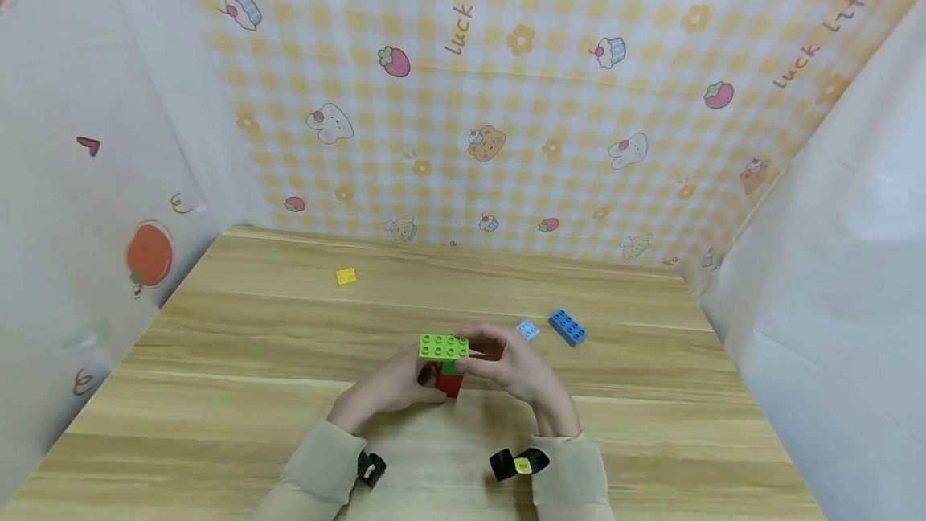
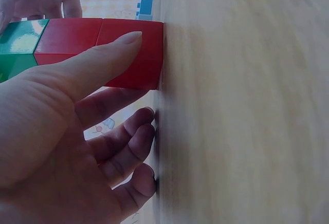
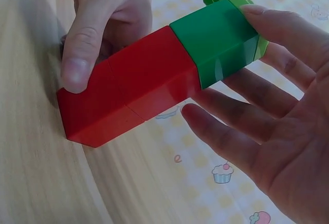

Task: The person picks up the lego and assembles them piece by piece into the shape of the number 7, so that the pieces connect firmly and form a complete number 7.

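Observation:
A small tower of toy building bricks stands upright on the table, with two red bricks (image 3: 159, 72) at the bottom and a dark green brick (image 3: 213, 41) on them. Across its top lies a flat light green brick (image 1: 434, 346), wider than the tower and jutting out to the left. My left hand (image 1: 391, 386) grips the lowest red brick, thumb on the near face, other fingers partly hidden behind. At the top, my right hand (image 1: 517, 364) pinches the light green brick's right end between thumb and fingers.
Beyond my right hand lie a small light blue brick (image 1: 527, 330) and a longer blue brick (image 1: 567, 328). A yellow brick (image 1: 346, 276) sits at the back left of the wooden table (image 1: 253, 344). A patterned cloth (image 1: 434, 103) hangs along the back edge.

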